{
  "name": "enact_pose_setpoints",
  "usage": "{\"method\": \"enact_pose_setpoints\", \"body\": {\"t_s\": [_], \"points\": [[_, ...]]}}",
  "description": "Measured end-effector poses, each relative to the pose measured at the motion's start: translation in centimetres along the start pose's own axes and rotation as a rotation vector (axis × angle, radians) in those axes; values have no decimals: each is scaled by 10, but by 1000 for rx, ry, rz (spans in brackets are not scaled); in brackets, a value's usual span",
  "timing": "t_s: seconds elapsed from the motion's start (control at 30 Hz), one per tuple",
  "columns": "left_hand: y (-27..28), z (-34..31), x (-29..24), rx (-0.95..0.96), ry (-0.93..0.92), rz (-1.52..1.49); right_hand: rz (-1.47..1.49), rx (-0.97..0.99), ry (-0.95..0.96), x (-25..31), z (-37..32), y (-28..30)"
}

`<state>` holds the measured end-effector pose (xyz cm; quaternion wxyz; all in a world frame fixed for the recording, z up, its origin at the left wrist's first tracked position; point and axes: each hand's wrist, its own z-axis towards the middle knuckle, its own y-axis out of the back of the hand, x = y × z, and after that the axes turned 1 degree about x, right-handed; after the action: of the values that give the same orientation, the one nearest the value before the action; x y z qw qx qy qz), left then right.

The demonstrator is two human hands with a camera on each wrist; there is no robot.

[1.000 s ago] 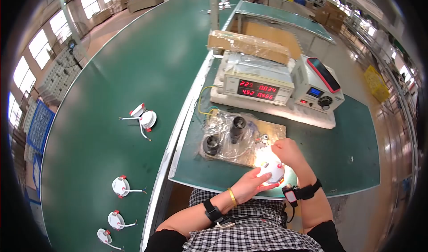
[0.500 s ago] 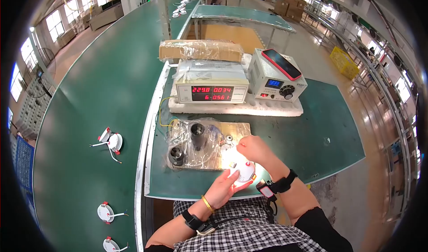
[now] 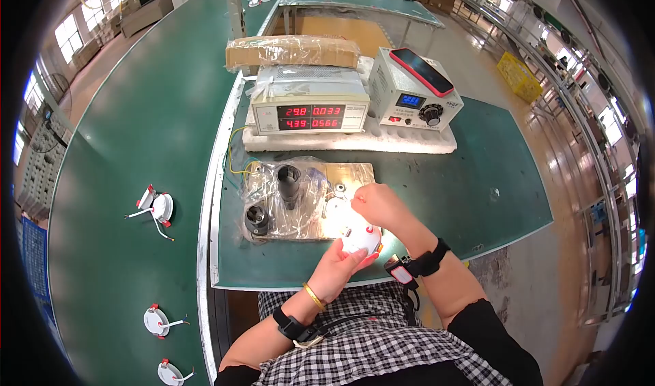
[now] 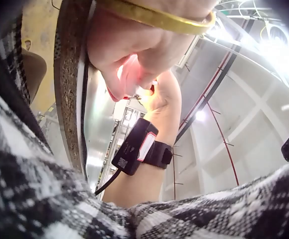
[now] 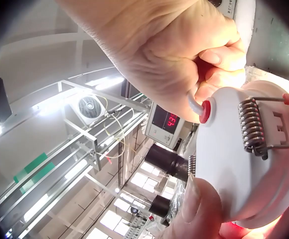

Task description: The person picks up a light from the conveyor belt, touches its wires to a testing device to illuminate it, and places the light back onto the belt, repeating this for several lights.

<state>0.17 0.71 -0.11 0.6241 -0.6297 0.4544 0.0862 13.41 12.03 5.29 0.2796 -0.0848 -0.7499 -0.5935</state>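
A lit round white lamp (image 3: 361,242) sits in my left hand (image 3: 336,268), thumb across its back and fingers beneath, over the bench's front edge. The right wrist view shows the lamp's back (image 5: 224,154) with a coiled spring clip and a red grommet, from which a white cable runs into my right hand (image 5: 169,55). That right hand (image 3: 382,207) has its fingers curled round the cable, just beyond the lamp, at the right end of a plastic-wrapped board (image 3: 310,230). Bright glare hides the cable's end. In the left wrist view, my left hand (image 4: 144,50) hides most of the lamp.
Two black sockets (image 3: 288,188) stand on the board. Behind it are a meter (image 3: 310,118) with red digits and a power unit (image 3: 416,106) with a phone (image 3: 421,70) on top, both on white foam (image 3: 341,142). Several lamps (image 3: 157,321) lie on the green surface at left.
The head view has swung, so bench and hands appear further left and, lately, higher. Both hands keep their hold on lamp and cable. The meter's digits have changed.
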Motion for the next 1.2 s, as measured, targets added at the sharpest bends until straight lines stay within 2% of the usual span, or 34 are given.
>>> {"method": "enact_pose_setpoints", "body": {"t_s": [0.63,0.8,1.2], "points": [[2,0,2,34,-45,3,14,-15,37,-2,2,-5],[0,1,-6,34,-4,-258,11,-9,20,-2,3,-5],[-1,2,-8,30,10,-256,5,-1,19,0,1,-1]]}}
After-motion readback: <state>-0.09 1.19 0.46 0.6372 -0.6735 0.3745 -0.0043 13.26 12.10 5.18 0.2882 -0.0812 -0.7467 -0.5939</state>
